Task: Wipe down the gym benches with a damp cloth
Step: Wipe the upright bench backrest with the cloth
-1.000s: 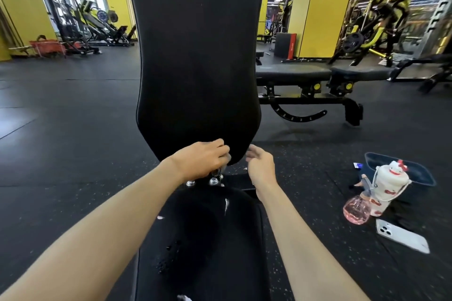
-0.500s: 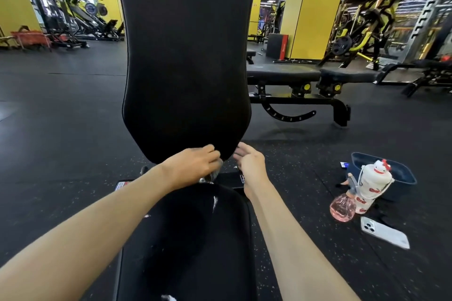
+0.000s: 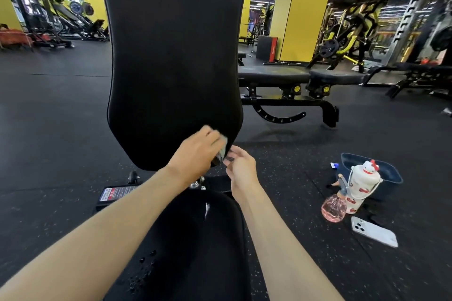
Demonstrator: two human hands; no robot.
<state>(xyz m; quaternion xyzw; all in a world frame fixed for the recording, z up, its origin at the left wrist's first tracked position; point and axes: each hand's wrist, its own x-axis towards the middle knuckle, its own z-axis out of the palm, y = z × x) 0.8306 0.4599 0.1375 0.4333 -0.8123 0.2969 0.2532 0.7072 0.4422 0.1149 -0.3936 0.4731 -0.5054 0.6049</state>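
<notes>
A black gym bench fills the middle, its upright back pad [image 3: 171, 56] rising ahead and its seat pad [image 3: 193, 247] below me, wet with droplets. My left hand [image 3: 195, 156] grips a small pale cloth [image 3: 223, 146] against the lower right corner of the back pad. Most of the cloth is hidden under the fingers. My right hand [image 3: 241, 166] sits just right of it, fingers curled near the pad's bottom edge; whether it pinches anything is unclear.
On the floor to the right stand a pink spray bottle [image 3: 333, 208], a white cartoon bottle [image 3: 359, 183], a dark blue basin [image 3: 389, 176] and a white phone [image 3: 374, 231]. A second flat bench [image 3: 293, 76] lies behind. Weight machines line the back.
My left hand has risen from the hinge up onto the back pad's lower corner, and the cloth now shows. My right hand lifted slightly with it.
</notes>
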